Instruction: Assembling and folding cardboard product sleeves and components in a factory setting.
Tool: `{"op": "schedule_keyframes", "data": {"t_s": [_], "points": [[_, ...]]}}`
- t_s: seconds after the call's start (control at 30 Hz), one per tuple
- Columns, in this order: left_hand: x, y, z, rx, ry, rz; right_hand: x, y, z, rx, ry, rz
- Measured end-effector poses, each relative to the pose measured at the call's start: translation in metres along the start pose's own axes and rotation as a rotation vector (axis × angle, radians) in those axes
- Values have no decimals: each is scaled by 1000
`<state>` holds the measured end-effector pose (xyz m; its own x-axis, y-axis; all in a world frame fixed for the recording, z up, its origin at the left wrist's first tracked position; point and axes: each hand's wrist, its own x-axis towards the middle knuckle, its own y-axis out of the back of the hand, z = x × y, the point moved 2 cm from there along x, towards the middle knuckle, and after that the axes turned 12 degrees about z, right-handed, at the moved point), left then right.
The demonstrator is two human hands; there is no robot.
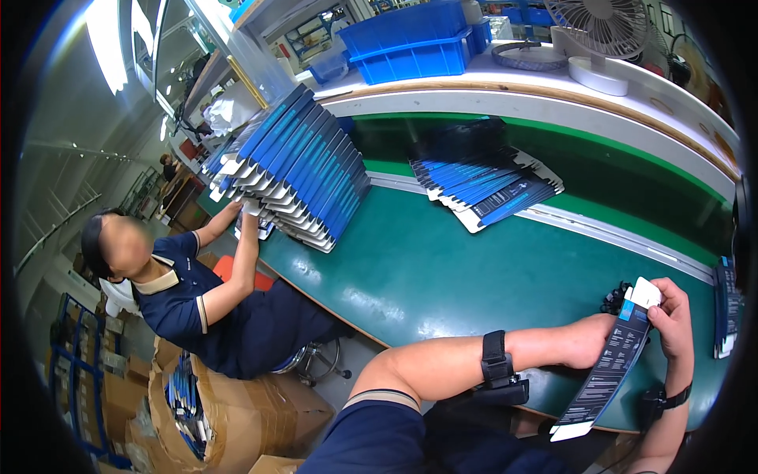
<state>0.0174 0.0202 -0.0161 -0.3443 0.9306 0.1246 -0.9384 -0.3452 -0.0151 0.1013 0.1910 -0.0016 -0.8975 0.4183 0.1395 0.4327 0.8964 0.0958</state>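
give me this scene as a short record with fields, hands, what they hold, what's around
left hand: grips the slim dark box from its left side
right hand: pinches the box's white top flap
slim dark box: black and blue, tilted, held over the near table edge
green table: long, with a raised white shelf behind
big box stack: fanned, far left end
smaller box pile: flat, mid table
co-worker: seated at the left, hands at the big stack
blue bins: on the shelf
white fan: on the shelf
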Motion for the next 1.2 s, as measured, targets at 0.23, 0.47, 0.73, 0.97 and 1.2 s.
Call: {"op": "schedule_keyframes", "data": {"t_s": [0.23,0.47,0.73,0.97,1.2], "points": [[0,-1,-7,29,34,-44,-2,-2,0,-20,5,-10],[4,-4,-16,44,-50,-21,-1,5,8,-54,-10,-38],[6,-1,-16,152,-75,-49,1,4,13,-28,-3,-45],[7,-1,-20,146,-153,-31,1,-1,12,-17,-32,-81],[6,0,-18,195,-121,-111,0,-3,9,-22,-34,-79]]}}
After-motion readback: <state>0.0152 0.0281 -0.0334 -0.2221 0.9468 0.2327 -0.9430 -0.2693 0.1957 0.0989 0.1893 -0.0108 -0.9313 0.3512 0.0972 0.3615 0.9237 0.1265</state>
